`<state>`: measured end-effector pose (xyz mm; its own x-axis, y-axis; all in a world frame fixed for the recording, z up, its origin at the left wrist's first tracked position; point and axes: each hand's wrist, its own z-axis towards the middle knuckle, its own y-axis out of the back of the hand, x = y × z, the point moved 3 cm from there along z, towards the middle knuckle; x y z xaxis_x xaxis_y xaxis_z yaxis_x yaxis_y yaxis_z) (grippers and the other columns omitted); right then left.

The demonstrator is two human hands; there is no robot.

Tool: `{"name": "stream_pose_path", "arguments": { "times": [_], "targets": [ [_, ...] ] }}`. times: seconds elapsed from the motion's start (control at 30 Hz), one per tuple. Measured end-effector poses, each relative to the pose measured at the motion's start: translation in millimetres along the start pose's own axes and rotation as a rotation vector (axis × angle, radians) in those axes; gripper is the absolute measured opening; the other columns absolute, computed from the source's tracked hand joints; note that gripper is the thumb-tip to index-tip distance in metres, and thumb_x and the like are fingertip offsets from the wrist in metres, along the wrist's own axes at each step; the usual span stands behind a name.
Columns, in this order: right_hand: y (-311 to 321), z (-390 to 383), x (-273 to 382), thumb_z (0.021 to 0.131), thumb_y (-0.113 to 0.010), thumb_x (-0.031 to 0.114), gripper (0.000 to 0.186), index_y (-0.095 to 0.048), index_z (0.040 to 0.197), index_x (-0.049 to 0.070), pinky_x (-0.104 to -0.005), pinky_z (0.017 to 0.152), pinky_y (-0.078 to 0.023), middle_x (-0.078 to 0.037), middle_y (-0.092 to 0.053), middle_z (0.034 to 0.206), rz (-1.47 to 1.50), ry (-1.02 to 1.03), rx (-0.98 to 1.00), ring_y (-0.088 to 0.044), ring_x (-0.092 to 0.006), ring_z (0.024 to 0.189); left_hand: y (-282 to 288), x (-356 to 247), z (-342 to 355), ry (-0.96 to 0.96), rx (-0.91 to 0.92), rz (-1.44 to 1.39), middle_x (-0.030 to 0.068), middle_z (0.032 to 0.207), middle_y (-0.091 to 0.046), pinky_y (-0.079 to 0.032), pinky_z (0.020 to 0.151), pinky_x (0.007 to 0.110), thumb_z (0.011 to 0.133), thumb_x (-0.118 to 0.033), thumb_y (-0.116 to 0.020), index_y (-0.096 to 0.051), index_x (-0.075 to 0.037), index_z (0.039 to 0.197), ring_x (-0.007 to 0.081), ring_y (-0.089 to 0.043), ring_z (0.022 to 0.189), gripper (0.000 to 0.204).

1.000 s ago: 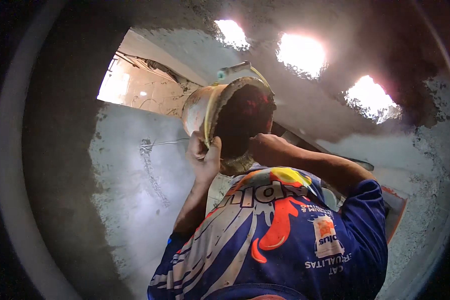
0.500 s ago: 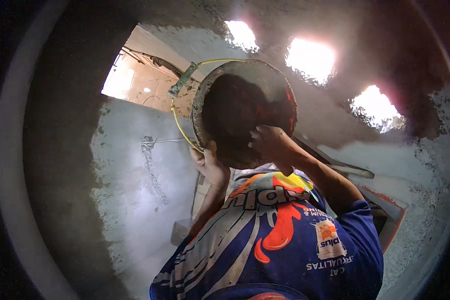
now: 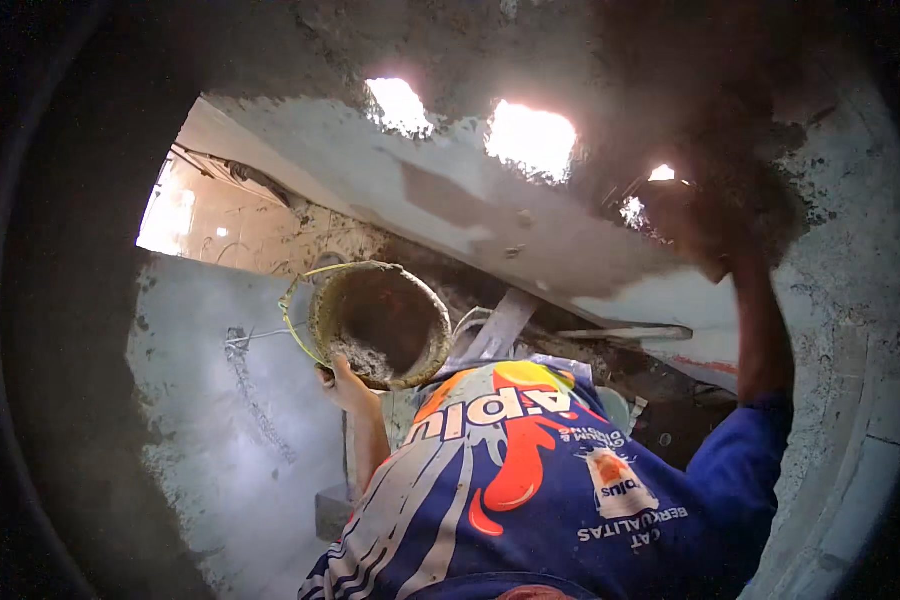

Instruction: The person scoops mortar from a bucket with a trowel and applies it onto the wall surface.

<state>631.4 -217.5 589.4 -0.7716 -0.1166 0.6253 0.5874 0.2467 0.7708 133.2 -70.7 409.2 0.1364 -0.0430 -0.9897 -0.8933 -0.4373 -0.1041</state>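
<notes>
My left hand (image 3: 342, 383) grips the lower left rim of a mortar-crusted bucket (image 3: 426, 330) with a yellow-green wire handle. The bucket is tipped toward me, with grey lumpy residue in its lower part and a dark inside. My right hand (image 3: 710, 235) is raised to a dark, rough cement surface (image 3: 765, 195) at the upper right, beside a small bright hole (image 3: 633, 210). It is blurred and in shadow, so I cannot make out its fingers or anything in them.
Two larger holes (image 3: 530, 135) let in light above the bucket. A pale painted wall (image 3: 240, 390) stands on the left, with an opening (image 3: 210, 205) above it. A board (image 3: 505, 320) and a long strip (image 3: 625, 331) lie beyond my torso.
My right hand has come out of the bucket and moved up and right to the holes. My left hand and the bucket have moved down and left, with the view also shifting.
</notes>
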Motion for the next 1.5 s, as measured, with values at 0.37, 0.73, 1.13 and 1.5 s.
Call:
{"name": "stream_pose_path", "arguments": {
  "times": [0.37, 0.73, 1.13, 1.5],
  "targets": [
    [-77.3, -29.7, -63.3, 0.092, -0.059, 0.028, 0.034, -0.057, 0.117, 0.005, -0.0276, 0.060, -0.047, -0.003, -0.057, 0.083, 0.667, -0.734, -0.337, -0.053, -0.0122, 0.065, 44.1, 38.0, 7.7, -0.010, -0.139, 0.092, 0.0006, 0.087, -0.057, -0.041, 0.069, 0.028, 0.082, -0.008, -0.061, -0.061, -0.003, 0.103, 0.0113, -0.048, 0.078, 0.021],
    [-352.4, -92.2, -125.1, 0.086, -0.046, 0.034, 0.038, -0.066, 0.086, 0.002, -0.0422, 0.076, -0.050, -0.021, -0.066, 0.095, 0.220, -0.849, 0.489, -0.064, -0.0359, 0.087, 51.5, 59.7, 135.5, 0.275, -0.288, -0.171, 0.0020, 0.084, -0.057, -0.047, 0.069, 0.032, 0.080, -0.016, -0.068, -0.060, -0.008, 0.095, 0.0190, -0.056, 0.081, 0.019],
    [-389.4, -125.1, -169.6, 0.078, -0.060, 0.035, 0.034, -0.066, 0.077, 0.002, -0.0393, 0.062, -0.052, -0.014, -0.068, 0.071, 0.425, -1.125, 0.083, -0.067, -0.0274, 0.066, -52.8, 82.3, 228.7, -0.111, 0.370, 0.466, 0.0022, 0.086, -0.054, -0.044, 0.054, 0.028, 0.081, -0.028, -0.070, -0.049, -0.008, 0.107, 0.0107, -0.052, 0.067, 0.039],
    [-459.8, -111.6, -188.7, 0.078, -0.066, 0.040, 0.038, -0.067, 0.079, 0.002, -0.0364, 0.055, -0.048, -0.011, -0.066, 0.070, 0.444, -0.937, 0.352, -0.061, -0.0197, 0.056, 198.8, 258.9, 6.7, 0.511, 0.594, 0.950, 0.0100, 0.086, -0.062, -0.050, 0.067, 0.038, 0.081, -0.036, -0.069, -0.056, 0.000, 0.105, 0.0219, -0.060, 0.077, 0.046]
  ]
}}
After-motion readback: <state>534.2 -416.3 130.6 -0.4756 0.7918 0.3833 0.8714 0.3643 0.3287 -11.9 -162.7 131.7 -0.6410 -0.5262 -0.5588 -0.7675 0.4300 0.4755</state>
